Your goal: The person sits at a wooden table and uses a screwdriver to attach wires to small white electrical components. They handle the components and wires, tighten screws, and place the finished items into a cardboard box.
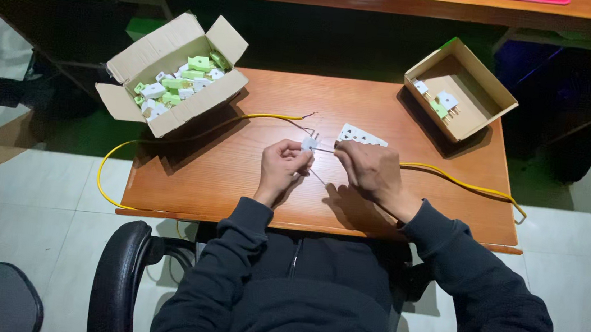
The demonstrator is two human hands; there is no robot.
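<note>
Head view: left hand (282,166) pinches a small white plug (309,143) above the wooden counter (236,182); right hand (371,170) pinches a thin wire (324,149) running into the plug. Also present: yellow cable (453,180) across the counter, open box of white and green plugs (174,75) at far left, a smaller box (462,88) at far right.

The person wears a dark charcoal long-sleeved top of soft, matte fabric. A zip runs down the middle of the chest, with a small metal pull that catches a little light. The 2 sleeves are full length and end in plain cuffs at the wrists, loosely creased along the forearms and at the elbows. Both the left hand (282,166) and the right hand (371,170) are bare, with no gloves, rings or watch showing.
</note>
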